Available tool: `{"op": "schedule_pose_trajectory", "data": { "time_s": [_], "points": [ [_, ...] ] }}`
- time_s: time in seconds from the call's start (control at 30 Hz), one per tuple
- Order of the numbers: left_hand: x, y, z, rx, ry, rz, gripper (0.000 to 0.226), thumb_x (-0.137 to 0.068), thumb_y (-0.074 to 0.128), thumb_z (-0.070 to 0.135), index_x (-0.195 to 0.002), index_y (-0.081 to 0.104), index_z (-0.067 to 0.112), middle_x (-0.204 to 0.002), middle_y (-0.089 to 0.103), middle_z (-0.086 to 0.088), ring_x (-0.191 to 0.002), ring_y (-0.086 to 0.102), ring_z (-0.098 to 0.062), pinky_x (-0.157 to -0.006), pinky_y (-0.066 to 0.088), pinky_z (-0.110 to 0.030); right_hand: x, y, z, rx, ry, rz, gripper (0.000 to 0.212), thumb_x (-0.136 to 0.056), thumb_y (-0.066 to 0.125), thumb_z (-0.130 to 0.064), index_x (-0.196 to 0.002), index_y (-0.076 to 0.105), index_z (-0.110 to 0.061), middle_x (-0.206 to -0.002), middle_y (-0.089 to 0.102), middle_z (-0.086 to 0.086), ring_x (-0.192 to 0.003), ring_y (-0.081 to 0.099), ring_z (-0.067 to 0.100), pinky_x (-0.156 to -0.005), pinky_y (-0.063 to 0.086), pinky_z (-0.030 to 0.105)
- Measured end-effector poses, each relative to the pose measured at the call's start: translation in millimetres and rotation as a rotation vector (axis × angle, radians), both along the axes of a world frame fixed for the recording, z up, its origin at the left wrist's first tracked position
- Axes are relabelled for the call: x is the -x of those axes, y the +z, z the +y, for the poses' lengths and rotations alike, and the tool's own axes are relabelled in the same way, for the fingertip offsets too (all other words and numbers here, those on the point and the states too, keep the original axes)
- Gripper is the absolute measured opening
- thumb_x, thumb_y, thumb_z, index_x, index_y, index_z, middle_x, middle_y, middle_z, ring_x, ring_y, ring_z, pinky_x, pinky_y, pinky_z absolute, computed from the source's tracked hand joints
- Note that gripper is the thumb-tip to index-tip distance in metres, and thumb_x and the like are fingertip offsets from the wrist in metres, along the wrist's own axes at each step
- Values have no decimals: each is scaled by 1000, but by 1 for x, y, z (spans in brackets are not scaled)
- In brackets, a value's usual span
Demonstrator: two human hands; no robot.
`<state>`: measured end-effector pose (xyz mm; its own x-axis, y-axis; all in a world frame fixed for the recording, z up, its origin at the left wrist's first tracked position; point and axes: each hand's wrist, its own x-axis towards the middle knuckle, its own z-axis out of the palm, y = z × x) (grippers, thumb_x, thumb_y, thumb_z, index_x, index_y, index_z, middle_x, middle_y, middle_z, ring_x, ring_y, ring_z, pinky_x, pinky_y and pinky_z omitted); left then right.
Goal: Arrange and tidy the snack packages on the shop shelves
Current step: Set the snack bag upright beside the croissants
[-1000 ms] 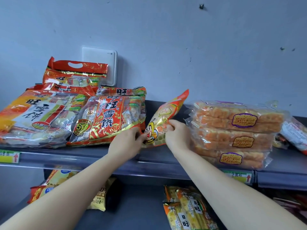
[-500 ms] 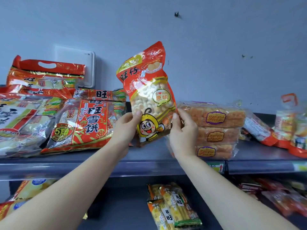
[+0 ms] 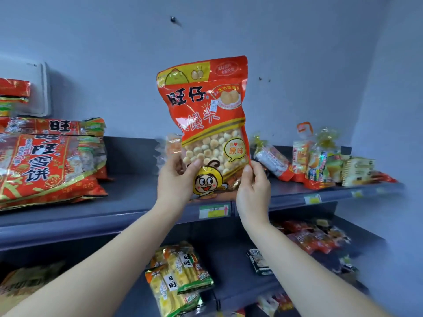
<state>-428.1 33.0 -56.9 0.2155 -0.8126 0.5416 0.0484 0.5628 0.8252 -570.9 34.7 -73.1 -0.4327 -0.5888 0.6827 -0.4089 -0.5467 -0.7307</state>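
The left hand (image 3: 176, 179) and right hand (image 3: 253, 186) grip the bottom corners of a red snack bag (image 3: 206, 106), upright above the upper shelf (image 3: 128, 197); it seems mid-placement, needing a free gap next.

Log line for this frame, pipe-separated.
left hand: grips bag | right hand: grips bag | bag: upright, in front of shelf

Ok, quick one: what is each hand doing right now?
Left hand: holding the lower left edge of the red snack bag.
Right hand: holding the bag's lower right edge.
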Motion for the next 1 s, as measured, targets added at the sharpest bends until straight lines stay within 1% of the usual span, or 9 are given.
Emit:
{"op": "schedule_pose_trajectory", "data": {
  "time_s": [0.1, 0.17, 0.27, 0.4, 0.57, 0.63, 0.7, 0.83, 1.0],
  "points": [
    [55, -9, 8, -42, -81, 3, 7, -90, 66, 21, -94, 61, 25, -96, 71, -4, -92, 69, -24, -80, 58, -48, 59, -8, 19, -42, -75, 52, 28, -103, 38, -22, -120, 59, -13, -113, 60, -1, -105, 53, 15, -88, 43, 31],
    [94, -17, 13, -68, -114, -12, 7, -90, 66, 22, -92, 60, 22, -97, 70, -7, -93, 68, -26, -80, 58, -47, 101, -14, 32, -76, -144, 97, 30, -103, 40, -20, -123, 59, -11, -110, 56, -5, -105, 51, 13, -85, 38, 26],
    [151, -28, 20, -146, -183, -3, 16, -88, 69, 23, -93, 55, 18, -97, 70, -7, -89, 70, -25, -75, 59, -44, 160, -21, 50, -152, -215, 165, 27, -102, 43, -19, -120, 60, -10, -104, 50, -7, -105, 51, 17, -83, 36, 25],
    [219, -45, 27, -233, -256, -7, 26, -82, 76, 23, -91, 52, 16, -97, 70, -11, -85, 71, -27, -75, 59, -51, 235, -41, 65, -280, -282, 197, 26, -100, 46, -21, -119, 62, -15, -113, 63, -4, -107, 57, 18, -84, 45, 31],
    [291, -64, 34, -299, -305, -16, 28, -80, 78, 19, -88, 51, 12, -90, 71, -11, -74, 71, -22, -64, 59, -39, 310, -61, 85, -325, -292, 176, 19, -97, 52, -16, -94, 66, -29, -87, 67, -13, -87, 62, 13, -70, 49, 31],
    [317, -70, 33, -325, -323, -21, 28, -80, 78, 17, -87, 51, 10, -90, 71, -12, -75, 71, -24, -65, 59, -41, 335, -63, 90, -344, -300, 157, 22, -96, 54, -15, -88, 63, -34, -82, 64, -18, -86, 63, 13, -73, 52, 33],
    [341, -73, 28, -350, -335, -37, 29, -79, 78, 16, -87, 52, 9, -90, 71, -13, -78, 71, -28, -70, 59, -45, 358, -67, 91, -373, -301, 121, 21, -95, 55, -15, -91, 65, -33, -83, 65, -18, -89, 64, 13, -78, 54, 35],
    [388, -76, 13, -363, -373, -51, 28, -79, 78, 14, -85, 51, 10, -89, 71, -13, -79, 70, -28, -70, 59, -42, 404, -72, 85, -398, -316, 91, 23, -95, 55, -15, -86, 61, -36, -81, 62, -21, -91, 64, 14, -80, 54, 34],
    [448, -82, -25, -390, -410, -56, 27, -79, 79, 16, -85, 53, 11, -90, 71, -14, -81, 71, -31, -75, 59, -50, 460, -80, 58, -488, -278, 92, 18, -92, 59, -19, -86, 60, -36, -93, 69, -13, -94, 64, 12, -84, 54, 39]
  ]
}}
